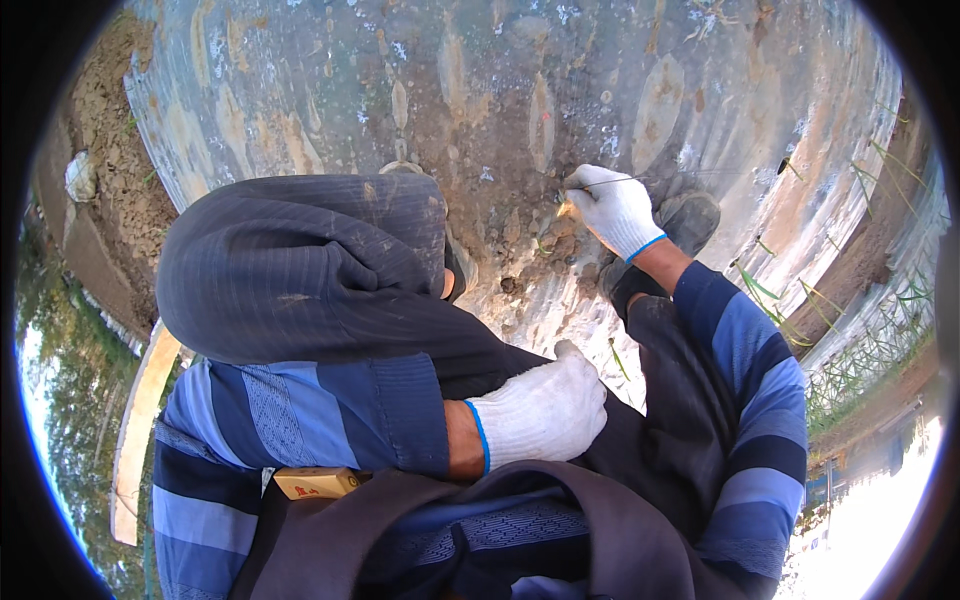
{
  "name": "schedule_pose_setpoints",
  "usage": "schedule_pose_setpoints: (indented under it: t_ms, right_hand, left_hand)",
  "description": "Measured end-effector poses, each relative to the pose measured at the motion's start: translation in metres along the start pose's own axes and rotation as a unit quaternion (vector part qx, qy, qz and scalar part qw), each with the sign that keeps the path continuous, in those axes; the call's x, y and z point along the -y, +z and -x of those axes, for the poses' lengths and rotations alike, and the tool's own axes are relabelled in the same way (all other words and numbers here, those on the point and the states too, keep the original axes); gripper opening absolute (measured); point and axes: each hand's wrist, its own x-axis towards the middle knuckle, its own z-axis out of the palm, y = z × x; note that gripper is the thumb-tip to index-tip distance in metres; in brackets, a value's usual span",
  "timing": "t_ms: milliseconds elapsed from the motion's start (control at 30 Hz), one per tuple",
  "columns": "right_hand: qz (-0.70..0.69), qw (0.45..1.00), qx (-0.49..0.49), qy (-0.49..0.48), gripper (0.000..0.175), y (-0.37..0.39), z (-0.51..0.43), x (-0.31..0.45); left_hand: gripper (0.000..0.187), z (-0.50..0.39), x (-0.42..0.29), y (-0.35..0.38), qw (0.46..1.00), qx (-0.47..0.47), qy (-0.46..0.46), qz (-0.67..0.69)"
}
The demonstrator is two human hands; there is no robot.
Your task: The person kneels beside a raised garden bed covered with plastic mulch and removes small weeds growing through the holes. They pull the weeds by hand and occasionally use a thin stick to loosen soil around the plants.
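Observation:
My right hand (611, 206), in a white knit glove with a blue cuff, is low over the plastic film (525, 45) covering the ground. Its fingers are closed on a thin dark rod (660, 178) that runs out to the right. A small yellowish thing (566, 208) shows just below the fingertips; I cannot tell what it is. My left hand (536, 412), gloved the same way, rests over my lap with its fingers curled. Its palm is hidden, so whether it holds anything does not show. Loose soil (551, 240) lies on the film between my shoes.
My bent knee (300, 262) is at the left, my shoe (686, 217) beyond the right hand. Green shoots (757, 285) poke through the film at the right. Bare soil (112, 187) borders it at the left. A gold box (315, 482) bearing writing sits against my waist.

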Motion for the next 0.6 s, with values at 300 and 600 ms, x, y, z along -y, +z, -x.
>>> schedule_pose_setpoints:
  t_ms: [300, 600]
  right_hand:
    - [-0.048, 0.998, 0.041, 0.002, 0.017, 0.012, 0.027, -0.009]
    - [-0.044, 0.998, 0.038, 0.010, 0.013, -0.005, 0.018, -0.009]
  left_hand:
    - [0.028, -0.015, -0.003, -0.008, 0.980, 0.197, 0.023, 0.002]
    - [0.029, -0.017, 0.001, -0.011, 0.975, 0.219, 0.044, -0.021]
